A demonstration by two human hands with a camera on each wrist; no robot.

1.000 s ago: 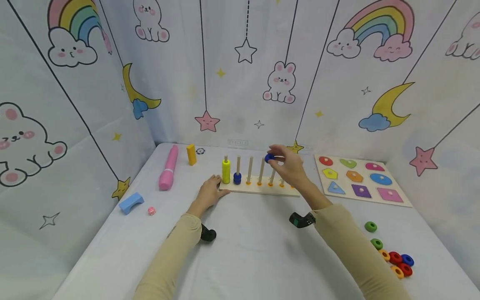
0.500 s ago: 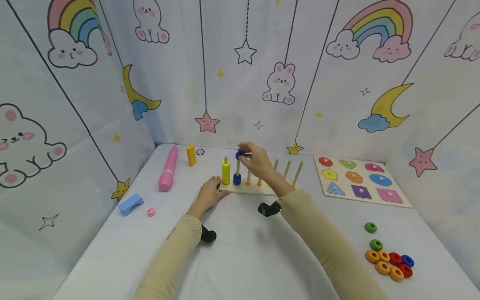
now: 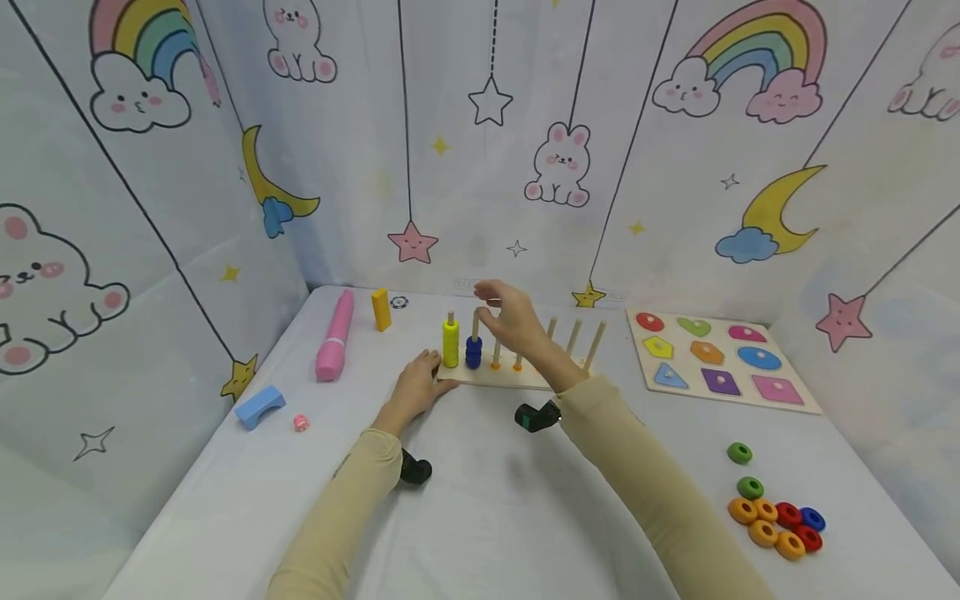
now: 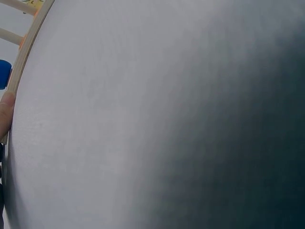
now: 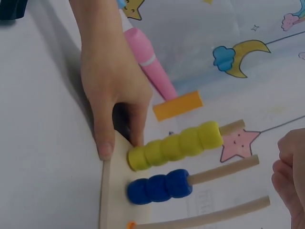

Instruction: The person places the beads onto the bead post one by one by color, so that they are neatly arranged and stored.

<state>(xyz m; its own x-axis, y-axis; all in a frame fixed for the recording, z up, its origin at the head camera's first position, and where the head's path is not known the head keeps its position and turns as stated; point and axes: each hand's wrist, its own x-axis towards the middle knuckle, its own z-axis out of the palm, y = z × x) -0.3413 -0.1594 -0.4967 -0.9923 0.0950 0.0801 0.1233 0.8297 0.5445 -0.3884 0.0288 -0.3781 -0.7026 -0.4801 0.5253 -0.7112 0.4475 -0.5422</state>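
My left hand (image 3: pixel 414 385) grips the left end of a wooden peg board (image 3: pixel 491 377), thumb along the front edge and fingers behind. Yellow rings (image 5: pixel 176 145) fill most of the first peg. Three blue rings (image 5: pixel 159 187) sit stacked low on the second peg (image 5: pixel 224 170), whose upper part is bare. My right hand (image 3: pixel 516 321) hovers beside the top of that peg, thumb and fingers apart, holding nothing. In the left wrist view only a thumb (image 4: pixel 5 112) on the board's edge shows. The right forearm and hand hide some pegs in the head view.
Loose green, orange, red and blue rings (image 3: pixel 763 533) lie at the front right. A shape puzzle board (image 3: pixel 720 358) lies at the back right. To the left are a pink stick (image 3: pixel 335 337), a yellow block (image 3: pixel 381 310), a blue arch block (image 3: pixel 259 407) and a small pink die-like piece (image 3: pixel 301 422).
My right hand moved left with a blue ring to the second peg's top, then let it go. That ring dropped onto the blue ones below. My left hand stayed put.
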